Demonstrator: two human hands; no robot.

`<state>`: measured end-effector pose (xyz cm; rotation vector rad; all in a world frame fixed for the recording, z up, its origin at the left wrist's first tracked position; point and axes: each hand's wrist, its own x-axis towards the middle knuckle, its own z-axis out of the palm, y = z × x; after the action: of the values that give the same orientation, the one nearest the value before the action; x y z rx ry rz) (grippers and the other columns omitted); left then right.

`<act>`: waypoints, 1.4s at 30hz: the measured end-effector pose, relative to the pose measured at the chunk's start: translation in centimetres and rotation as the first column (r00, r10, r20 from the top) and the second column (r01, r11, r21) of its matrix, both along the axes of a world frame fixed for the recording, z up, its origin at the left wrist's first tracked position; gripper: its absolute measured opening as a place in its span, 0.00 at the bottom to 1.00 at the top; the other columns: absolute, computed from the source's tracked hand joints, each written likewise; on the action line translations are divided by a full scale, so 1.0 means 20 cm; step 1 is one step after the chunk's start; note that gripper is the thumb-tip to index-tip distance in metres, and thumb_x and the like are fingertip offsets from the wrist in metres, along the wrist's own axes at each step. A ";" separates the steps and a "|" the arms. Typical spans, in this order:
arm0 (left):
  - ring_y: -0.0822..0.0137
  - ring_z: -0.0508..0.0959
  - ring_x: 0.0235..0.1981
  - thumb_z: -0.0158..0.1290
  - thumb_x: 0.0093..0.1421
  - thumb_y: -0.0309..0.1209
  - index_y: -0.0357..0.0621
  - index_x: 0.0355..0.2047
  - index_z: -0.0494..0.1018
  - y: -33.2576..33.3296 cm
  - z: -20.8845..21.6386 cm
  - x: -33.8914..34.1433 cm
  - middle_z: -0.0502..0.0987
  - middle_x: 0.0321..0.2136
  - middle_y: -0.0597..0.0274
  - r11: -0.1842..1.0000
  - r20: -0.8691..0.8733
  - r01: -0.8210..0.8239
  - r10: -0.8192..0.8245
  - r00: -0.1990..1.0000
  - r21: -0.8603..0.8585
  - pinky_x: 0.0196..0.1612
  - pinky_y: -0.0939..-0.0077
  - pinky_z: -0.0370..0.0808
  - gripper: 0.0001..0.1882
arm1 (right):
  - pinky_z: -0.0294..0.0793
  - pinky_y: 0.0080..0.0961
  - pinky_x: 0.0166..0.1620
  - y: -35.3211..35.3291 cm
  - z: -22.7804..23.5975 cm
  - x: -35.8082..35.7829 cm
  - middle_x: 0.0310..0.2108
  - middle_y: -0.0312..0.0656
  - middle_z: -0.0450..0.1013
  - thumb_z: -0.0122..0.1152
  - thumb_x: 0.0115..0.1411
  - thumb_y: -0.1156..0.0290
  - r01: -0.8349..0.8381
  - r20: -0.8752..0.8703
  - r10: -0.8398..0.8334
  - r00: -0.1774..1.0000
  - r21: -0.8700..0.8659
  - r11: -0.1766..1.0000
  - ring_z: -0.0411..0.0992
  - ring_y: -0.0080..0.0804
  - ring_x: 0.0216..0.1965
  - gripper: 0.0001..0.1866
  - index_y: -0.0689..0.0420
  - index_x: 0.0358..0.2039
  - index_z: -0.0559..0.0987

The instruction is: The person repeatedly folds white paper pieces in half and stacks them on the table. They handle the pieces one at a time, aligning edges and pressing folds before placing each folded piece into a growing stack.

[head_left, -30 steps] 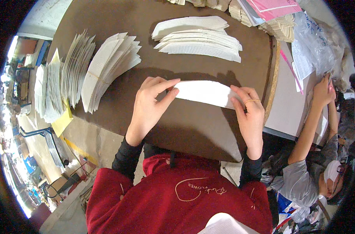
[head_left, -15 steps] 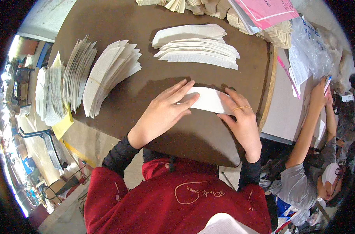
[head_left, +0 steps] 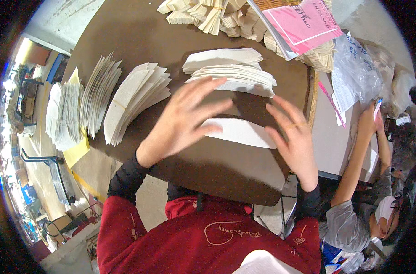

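Note:
A curved white paper strip (head_left: pixel 242 132) lies on the brown table, close to me. My left hand (head_left: pixel 186 119) hovers over its left end with the fingers spread, somewhat blurred. Above the strip's right end my right hand (head_left: pixel 291 134) is also raised, fingers apart and holding nothing. Just beyond both hands sits a fanned pile of similar white strips (head_left: pixel 235 77), with a smaller pile (head_left: pixel 224 59) behind it. Left of my left hand stands a tied bundle of strips (head_left: pixel 135 100).
More bundles of strips (head_left: pixel 98 96) (head_left: pixel 64 114) stand at the table's left edge by a yellow sheet (head_left: pixel 77 150). Cream folded bundles (head_left: pixel 217 16) and a pink booklet (head_left: pixel 304 23) lie at the back. At right, a co-worker's hands (head_left: pixel 372 121) hold a small item beside plastic bags (head_left: pixel 361 68).
Both hands have let go of the white strip and lifted apart; the left hand reaches farther toward the pile. The strip now lies flat on the table.

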<state>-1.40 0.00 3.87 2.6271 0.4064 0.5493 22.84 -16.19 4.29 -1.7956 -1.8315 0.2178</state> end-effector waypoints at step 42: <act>0.50 0.53 0.71 0.66 0.51 0.49 0.37 0.69 0.51 0.00 -0.01 -0.01 0.53 0.70 0.47 0.853 0.336 0.259 -0.106 0.936 -0.454 0.70 0.56 0.51 0.53 | 0.71 0.19 0.41 -0.03 -0.10 0.00 0.35 0.32 0.76 0.56 0.65 0.74 0.426 -0.821 -0.427 0.379 -0.255 0.868 0.70 0.19 0.37 0.08 0.66 0.38 0.79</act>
<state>-1.58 0.09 3.60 2.0212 0.1619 0.6656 22.75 -16.86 2.39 -1.6089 -0.5973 0.7606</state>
